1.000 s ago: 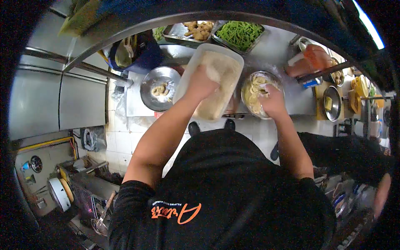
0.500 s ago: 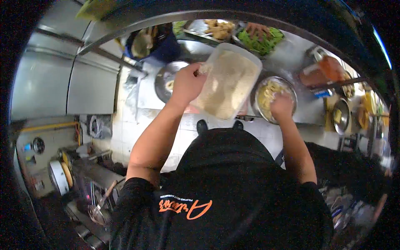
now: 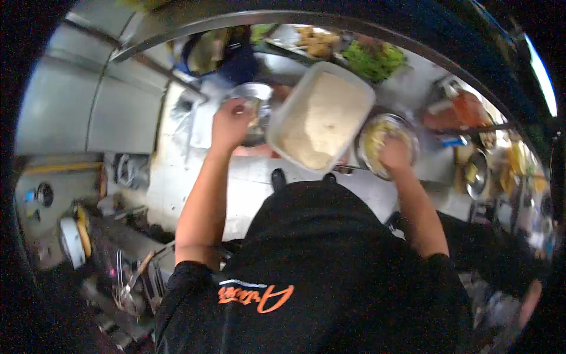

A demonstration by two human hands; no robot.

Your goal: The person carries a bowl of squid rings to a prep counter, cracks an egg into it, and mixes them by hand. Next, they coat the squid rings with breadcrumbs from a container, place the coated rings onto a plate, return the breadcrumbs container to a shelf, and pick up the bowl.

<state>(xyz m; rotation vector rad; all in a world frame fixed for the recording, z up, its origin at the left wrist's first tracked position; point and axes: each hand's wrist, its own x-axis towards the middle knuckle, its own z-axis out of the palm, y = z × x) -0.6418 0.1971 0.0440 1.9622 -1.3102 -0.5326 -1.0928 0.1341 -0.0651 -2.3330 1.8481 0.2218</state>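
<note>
The left hand (image 3: pixel 231 128) hangs by a pan (image 3: pixel 263 109) left of centre, the right hand (image 3: pixel 395 153) dips into a bowl (image 3: pixel 411 133) (grips too blurred to tell).

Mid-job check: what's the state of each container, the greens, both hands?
Plastic tub: uncovered, holding pale powder
Left bowl: uncovered, contents blurred
Right bowl: uncovered, holding yellowish pieces
Tray: uncovered, holding brown pieces
Greens: heaped, blurred
Left hand: by left bowl, grip unclear
Right hand: inside right bowl, fingers blurred

Kitchen — commercial, probably, though blurred | steel counter (image 3: pixel 413 79) | metal panels (image 3: pixel 121 112) | powder tub (image 3: pixel 285 123) | greens (image 3: pixel 372 61)
</note>
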